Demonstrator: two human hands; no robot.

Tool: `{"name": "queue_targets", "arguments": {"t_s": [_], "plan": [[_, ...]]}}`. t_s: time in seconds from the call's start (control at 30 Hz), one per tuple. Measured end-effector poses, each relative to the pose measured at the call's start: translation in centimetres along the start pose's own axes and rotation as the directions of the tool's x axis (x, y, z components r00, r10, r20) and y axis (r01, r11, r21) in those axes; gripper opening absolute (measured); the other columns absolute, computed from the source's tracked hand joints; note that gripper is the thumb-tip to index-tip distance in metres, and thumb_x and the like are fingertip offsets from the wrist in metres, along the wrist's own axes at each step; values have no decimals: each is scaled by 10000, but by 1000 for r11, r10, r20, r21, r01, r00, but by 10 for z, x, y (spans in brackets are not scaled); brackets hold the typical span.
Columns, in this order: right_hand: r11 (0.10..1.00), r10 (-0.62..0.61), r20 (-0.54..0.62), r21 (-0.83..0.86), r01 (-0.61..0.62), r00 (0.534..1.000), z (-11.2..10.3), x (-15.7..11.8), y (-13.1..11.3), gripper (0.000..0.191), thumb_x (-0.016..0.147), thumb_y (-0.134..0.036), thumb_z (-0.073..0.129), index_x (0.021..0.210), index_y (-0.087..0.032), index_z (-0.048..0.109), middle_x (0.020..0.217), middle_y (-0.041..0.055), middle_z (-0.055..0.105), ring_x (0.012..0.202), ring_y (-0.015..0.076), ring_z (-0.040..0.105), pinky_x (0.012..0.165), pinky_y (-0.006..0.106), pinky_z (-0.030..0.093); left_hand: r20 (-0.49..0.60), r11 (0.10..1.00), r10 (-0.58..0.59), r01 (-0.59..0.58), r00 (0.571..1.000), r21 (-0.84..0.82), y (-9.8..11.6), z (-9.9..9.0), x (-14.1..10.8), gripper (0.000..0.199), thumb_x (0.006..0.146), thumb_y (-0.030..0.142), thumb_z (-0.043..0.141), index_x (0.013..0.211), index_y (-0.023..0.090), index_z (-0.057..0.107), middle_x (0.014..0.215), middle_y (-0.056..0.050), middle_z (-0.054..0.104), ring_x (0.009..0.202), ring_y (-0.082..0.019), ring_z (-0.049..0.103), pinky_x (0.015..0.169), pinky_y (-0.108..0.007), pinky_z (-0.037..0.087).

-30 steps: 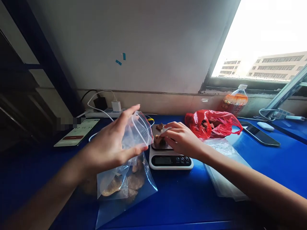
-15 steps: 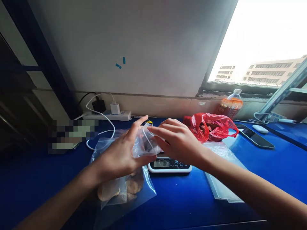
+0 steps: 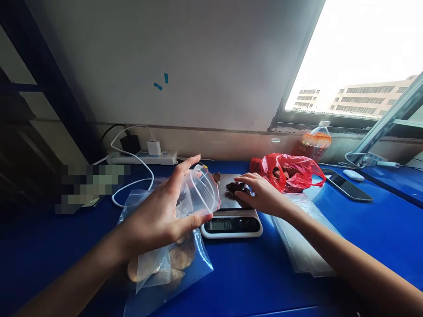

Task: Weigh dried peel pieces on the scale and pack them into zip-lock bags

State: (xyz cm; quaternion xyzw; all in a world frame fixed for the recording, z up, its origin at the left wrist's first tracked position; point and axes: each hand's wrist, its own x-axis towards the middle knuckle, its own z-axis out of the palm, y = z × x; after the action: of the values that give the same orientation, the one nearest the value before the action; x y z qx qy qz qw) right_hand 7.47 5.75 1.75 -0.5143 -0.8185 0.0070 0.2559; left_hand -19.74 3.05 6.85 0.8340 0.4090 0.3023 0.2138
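Observation:
My left hand [image 3: 175,198] holds a small clear zip bag [image 3: 203,189], its mouth spread towards the scale. My right hand [image 3: 256,191] has its fingers closed on dark dried pieces [image 3: 235,188] above the steel plate of a white kitchen scale [image 3: 231,225]. The display appears to read 6.8. A brownish piece [image 3: 216,177] shows on the plate, just behind the bag. Under my left hand and forearm lie larger clear bags [image 3: 201,259] with tan dried slices [image 3: 181,257] inside. The bottom of the held bag is hidden by my hand.
A red plastic bag [image 3: 304,169] of brown pieces sits at the back right, before a drink bottle [image 3: 319,138]. Flat clear bags [image 3: 304,242] lie beneath my right forearm. A phone [image 3: 348,187] lies further right. A power strip [image 3: 168,157] with a white cable [image 3: 132,154] runs along the wall.
My right hand has moved from the zip bag's mouth rightwards to the scale plate, where it grips dark pieces. The scale's reading has dropped from about 10.8 to 6.8.

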Motion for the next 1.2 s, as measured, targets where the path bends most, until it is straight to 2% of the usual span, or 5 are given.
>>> {"name": "queue_targets", "arguments": {"t_s": [0.1, 0.27, 0.5, 0.8, 1.2], "plan": [[1000, 10, -28, -9, -10, 1000, 0, 2, -2, 145, 884, -216, 616, 952, -169, 735, 988, 89, 710, 890, 212, 632, 834, 364, 515, -1, 1000, 3, -3, 1000, 9, 0, 0, 0, 913, 785, 519, 684, 1507, 371, 146, 1401, -137, 496, 1302, -396, 476, 1010, -614, 437], [995, -2, -98, -98, -7, 995, -1, -2, -4, 95, 873, -219, 649, 843, -186, 733, 842, 59, 706, 810, 202, 620, 752, 333, 510, -4, 1000, 9, -9, 1000, 10, 3, 1, 0, 913, 772, 514, 688, 1505, 366, 163, 1400, -127, 506, 1309, -392, 472, 1011, -592, 448], [995, -76, -214, -77, 61, 974, 6, -4, -1, 129, 891, -193, 610, 861, -205, 735, 988, 70, 687, 852, 178, 654, 778, 314, 538, 11, 1000, 6, -7, 1000, 26, 5, 2, -2, 886, 783, 513, 672, 1499, 360, 173, 1397, -115, 512, 1324, -384, 459, 1051, -601, 400], [997, -42, -164, -67, 31, 986, 5, -1, -1, 77, 839, -194, 674, 843, -223, 746, 756, 46, 653, 808, 208, 583, 736, 341, 498, -17, 1000, 4, -4, 1000, 18, 7, 7, -3, 820, 787, 485, 664, 1476, 349, 240, 1376, -104, 534, 1309, -361, 477, 1055, -596, 388], [990, -120, -71, -87, 114, 990, -3, -3, -3, 178, 846, -83, 545, 875, -170, 698, 813, 58, 678, 810, 197, 548, 765, 315, 448, 81, 997, 1, -7, 997, 71, 11, 1, 1, 812, 791, 456, 667, 1471, 331, 241, 1405, -95, 511, 1317, -362, 472, 1031, -543, 455]]}}
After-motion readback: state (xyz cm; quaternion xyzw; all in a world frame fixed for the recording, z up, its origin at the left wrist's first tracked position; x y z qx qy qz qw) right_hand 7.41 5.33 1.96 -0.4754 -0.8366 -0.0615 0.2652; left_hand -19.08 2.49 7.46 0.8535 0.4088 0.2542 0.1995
